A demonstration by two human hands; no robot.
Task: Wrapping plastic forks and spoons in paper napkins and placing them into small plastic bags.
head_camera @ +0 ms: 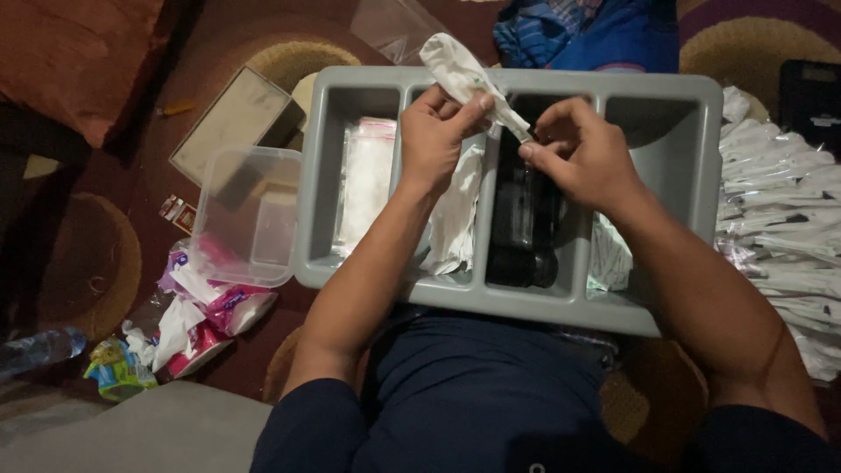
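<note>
Both of my hands hold one long white wrapped packet [462, 74] above a grey divided tray [683, 96] that rests on my lap. My left hand [435, 133] grips the packet's middle, its thumb pressed on the wrapper. My right hand [580, 151] pinches the packet's narrow lower end between thumb and fingers. Under my hands, the tray's compartments hold clear zip bags [366, 180], white packets [455, 219] and black items [523, 228].
A heap of white wrapped packets [780, 210] lies right of the tray. To the left sit a clear plastic box [250, 215], a flat cardboard box [232, 118], pink and white wrappers [206, 311] and a plastic bottle [39, 349]. Blue cloth [587, 31] lies beyond the tray.
</note>
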